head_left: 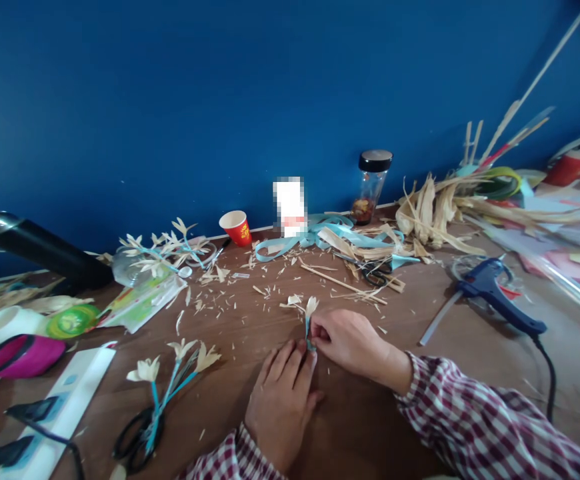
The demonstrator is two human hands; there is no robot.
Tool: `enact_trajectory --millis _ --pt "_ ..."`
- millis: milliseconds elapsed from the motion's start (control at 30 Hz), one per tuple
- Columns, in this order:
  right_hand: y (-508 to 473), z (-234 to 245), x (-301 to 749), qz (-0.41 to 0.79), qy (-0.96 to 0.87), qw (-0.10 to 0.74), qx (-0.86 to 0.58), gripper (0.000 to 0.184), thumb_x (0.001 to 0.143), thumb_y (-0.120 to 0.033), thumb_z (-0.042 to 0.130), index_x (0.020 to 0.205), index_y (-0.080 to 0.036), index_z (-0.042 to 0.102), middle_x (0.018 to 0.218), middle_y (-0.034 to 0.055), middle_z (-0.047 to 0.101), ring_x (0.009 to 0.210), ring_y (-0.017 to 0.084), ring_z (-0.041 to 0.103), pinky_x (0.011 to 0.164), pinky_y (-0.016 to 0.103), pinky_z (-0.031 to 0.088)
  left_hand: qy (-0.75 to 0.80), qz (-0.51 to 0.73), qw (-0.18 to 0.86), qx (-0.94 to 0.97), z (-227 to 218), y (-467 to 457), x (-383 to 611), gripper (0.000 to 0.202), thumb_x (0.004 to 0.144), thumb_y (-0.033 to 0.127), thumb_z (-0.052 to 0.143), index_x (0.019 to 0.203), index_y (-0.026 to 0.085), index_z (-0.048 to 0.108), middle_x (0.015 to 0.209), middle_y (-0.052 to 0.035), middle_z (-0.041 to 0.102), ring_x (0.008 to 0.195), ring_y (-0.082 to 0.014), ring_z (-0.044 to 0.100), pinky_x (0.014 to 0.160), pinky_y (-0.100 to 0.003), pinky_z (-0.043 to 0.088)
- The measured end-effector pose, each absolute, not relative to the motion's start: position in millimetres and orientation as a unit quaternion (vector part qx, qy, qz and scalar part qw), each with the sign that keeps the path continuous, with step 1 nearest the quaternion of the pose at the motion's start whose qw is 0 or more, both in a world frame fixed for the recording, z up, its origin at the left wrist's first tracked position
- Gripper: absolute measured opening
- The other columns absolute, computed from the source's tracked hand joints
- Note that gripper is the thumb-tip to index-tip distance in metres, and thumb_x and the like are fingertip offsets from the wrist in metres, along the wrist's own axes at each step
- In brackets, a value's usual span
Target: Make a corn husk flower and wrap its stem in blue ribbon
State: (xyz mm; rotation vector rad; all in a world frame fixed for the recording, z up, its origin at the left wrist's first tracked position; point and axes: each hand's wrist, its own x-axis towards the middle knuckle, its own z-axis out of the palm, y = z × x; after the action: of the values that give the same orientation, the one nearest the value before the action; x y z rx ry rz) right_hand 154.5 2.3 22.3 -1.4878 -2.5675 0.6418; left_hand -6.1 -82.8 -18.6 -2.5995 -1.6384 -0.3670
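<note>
A small craft flower point(311, 308) with pale husk-like petals and a light-blue stem is in front of me near the table's middle. My right hand point(353, 341) has its thumb and fingers closed on the stem just under the petals. My left hand point(285, 393) lies flat on the table, fingers stretched out and thumb apart, fingertips at the lower stem. That stem end is hidden by the fingers. To the left, several finished-looking flowers point(183, 350) with blue stems lie across black-handled scissors point(135, 440).
A blue glue gun point(503, 293) with its cord lies at right. Behind are dried husks point(427, 210), light-blue ribbon point(337, 230), a glass bottle point(371, 187) and a red paper cup point(237, 228). A white power strip point(77, 383) lies at left; husk scraps litter the brown table.
</note>
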Motion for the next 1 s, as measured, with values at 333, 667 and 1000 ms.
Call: enact_trajectory --millis 333,667,1000 --pt "4 17 155 0.21 -0.843 0.057 -0.491 0.009 0.08 -0.022 0.053 0.08 -0.021 0.061 0.078 0.0006 0.066 0.073 0.016 0.059 0.059 0.024 0.031 -0.53 -0.13 0.031 -0.837 -17 -84 -5 0.046 0.077 0.035 0.062 0.12 0.02 0.055 0.119 -0.0047 0.062 0.112 -0.0271 0.053 0.095 -0.048 0.044" --pt "5 15 161 0.255 -0.869 0.114 -0.409 0.018 0.086 -0.019 0.051 0.095 -0.025 0.065 0.092 0.001 0.066 0.086 0.014 0.059 0.071 0.021 0.04 -0.551 -0.119 0.021 -0.825 -12 -86 -5 0.048 0.076 0.036 0.063 0.121 0.023 0.054 0.123 -0.004 0.06 0.112 -0.03 0.051 0.092 -0.051 0.044" --pt "9 19 165 0.239 -0.886 0.053 -0.394 0.024 0.09 -0.023 0.047 0.097 -0.03 0.069 0.093 0.0029 0.066 0.086 0.015 0.061 0.069 0.021 0.044 -0.517 -0.154 0.031 -0.841 -13 -82 -8 0.044 0.079 0.038 0.058 0.119 0.02 0.056 0.121 -0.0035 0.061 0.111 -0.0279 0.052 0.096 -0.047 0.04"
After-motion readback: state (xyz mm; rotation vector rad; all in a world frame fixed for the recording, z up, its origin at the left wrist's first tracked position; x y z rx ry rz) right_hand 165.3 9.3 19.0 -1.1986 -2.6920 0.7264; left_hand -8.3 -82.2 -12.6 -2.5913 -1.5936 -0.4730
